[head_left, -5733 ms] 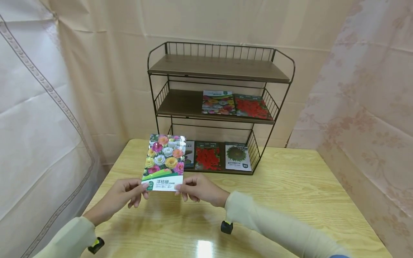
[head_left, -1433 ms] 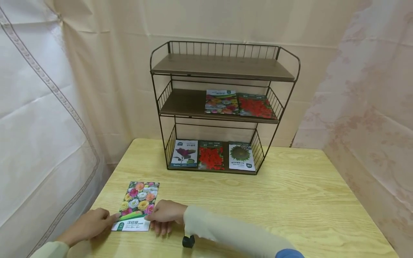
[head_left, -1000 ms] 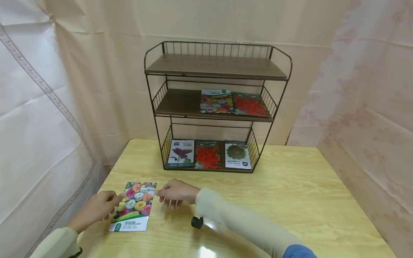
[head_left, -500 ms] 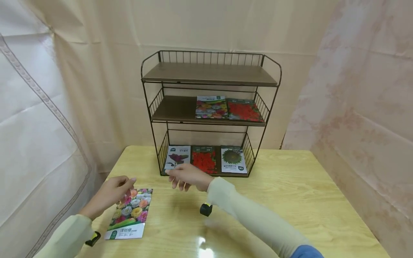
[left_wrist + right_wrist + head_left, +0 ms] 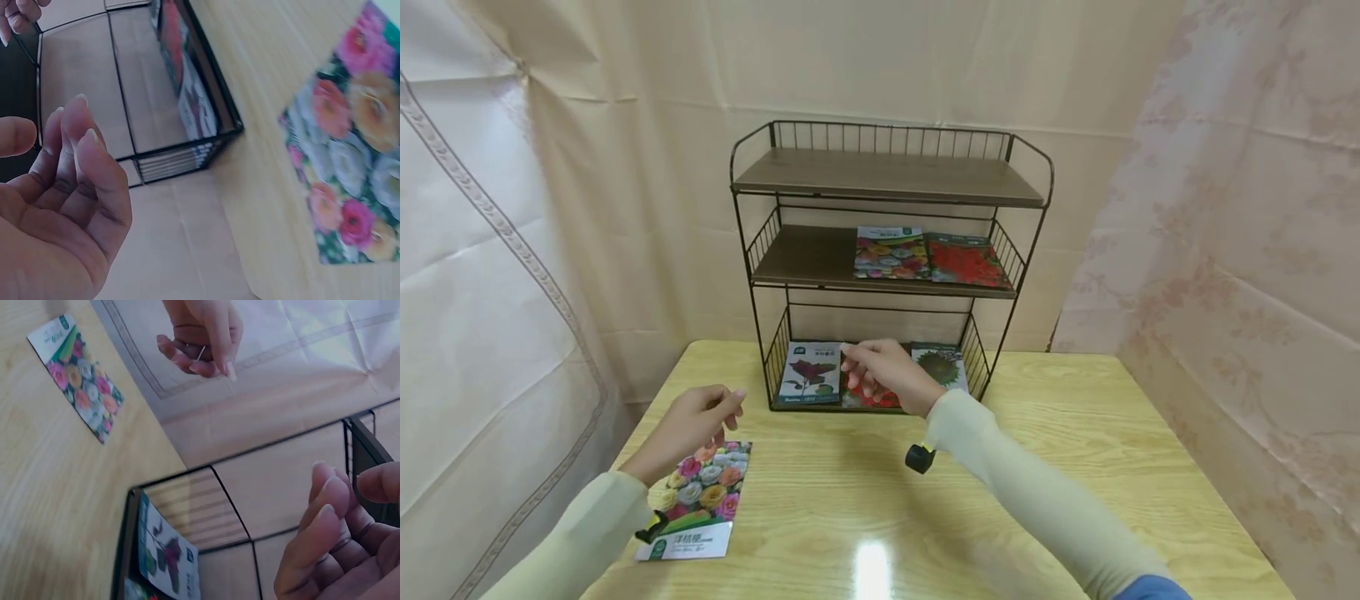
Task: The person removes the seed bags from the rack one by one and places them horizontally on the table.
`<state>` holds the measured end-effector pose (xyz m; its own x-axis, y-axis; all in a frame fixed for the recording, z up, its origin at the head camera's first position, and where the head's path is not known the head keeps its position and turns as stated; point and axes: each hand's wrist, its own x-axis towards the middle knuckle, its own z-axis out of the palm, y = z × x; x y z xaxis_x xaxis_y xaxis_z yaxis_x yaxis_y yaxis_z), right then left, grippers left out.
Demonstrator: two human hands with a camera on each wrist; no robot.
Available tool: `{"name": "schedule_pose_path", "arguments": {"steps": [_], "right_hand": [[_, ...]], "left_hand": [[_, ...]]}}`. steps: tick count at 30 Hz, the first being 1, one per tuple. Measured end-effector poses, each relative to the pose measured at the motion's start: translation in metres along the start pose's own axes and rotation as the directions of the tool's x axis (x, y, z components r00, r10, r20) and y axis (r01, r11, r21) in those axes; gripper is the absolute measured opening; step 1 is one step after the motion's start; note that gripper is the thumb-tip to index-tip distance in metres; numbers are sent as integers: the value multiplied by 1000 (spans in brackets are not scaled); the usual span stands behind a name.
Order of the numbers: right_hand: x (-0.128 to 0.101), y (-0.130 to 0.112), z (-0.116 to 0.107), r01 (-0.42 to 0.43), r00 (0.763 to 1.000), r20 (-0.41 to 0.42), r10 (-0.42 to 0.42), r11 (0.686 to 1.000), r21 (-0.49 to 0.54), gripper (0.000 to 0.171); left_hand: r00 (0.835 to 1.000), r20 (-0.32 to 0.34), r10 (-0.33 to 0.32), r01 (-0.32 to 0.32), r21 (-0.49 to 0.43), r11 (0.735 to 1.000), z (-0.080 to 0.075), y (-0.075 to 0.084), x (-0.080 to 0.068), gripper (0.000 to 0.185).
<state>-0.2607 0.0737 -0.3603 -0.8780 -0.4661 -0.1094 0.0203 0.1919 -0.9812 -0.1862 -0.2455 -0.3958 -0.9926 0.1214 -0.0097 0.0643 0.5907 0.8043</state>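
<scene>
While the right hand (image 5: 886, 375) hovers, fingers loosely curled and empty, over the red-flower packet (image 5: 868, 397) on the rack's bottom shelf (image 5: 778, 406), the empty left hand (image 5: 692, 421) hangs at eight o'clock above the desk (image 5: 1075, 467), farther off.

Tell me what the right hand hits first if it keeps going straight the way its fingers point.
Probably the red-flower seed packet on the rack's bottom shelf: the right hand hovers open right above it, fingers angled down-left. Depth is unclear, so the purple-plant packet beside it is possible.

Perhaps a curtained recording booth: draped sheets (image 5: 490, 250) enclose table (image 5: 1075, 433).
</scene>
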Motion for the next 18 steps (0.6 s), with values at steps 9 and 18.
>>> {"name": "schedule_pose_path", "arguments": {"steps": [9,18], "right_hand": [[-9,-6,-29,44,991,-131,-40,999,27,45],[-14,-14,-50,82,978,-202,-60,991,101,48]], "left_hand": [[999,0,33,-33,-16,999,9,18,20,54],[996,5,92,-90,-134,987,19,46,46,59]]}}
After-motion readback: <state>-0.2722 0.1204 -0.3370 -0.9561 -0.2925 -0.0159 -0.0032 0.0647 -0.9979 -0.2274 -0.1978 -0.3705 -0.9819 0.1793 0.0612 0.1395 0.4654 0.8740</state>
